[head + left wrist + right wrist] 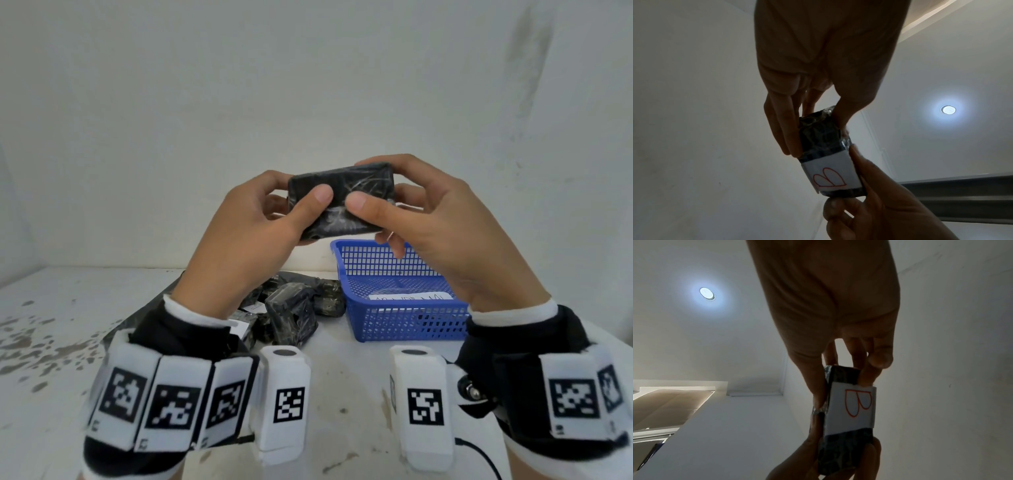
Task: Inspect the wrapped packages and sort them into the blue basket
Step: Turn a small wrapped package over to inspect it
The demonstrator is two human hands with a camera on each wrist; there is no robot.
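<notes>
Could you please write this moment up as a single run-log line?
phase: inspect | left hand and right hand: both grip black wrapped package | label: red B | blue basket: paper slip only | other packages: table

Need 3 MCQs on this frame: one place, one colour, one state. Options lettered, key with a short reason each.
1. Where is the held package relative to the basket?
A. lying inside it
B. raised above the table, over the basket's far-left corner
C. on the table, left of the pile

2. What colour is the letter B on the package's white label?
A. red
B. green
C. black

3. How is the package held?
A. left hand alone
B. right hand alone
C. both hands, thumbs on the near face

Key: 
1 B, the head view shows it lifted clear of the table, above the basket rim. 
2 A, the wrist views show a red outlined B on the label. 
3 C, each hand grips one end, with its thumb pressing the dark wrap.
</notes>
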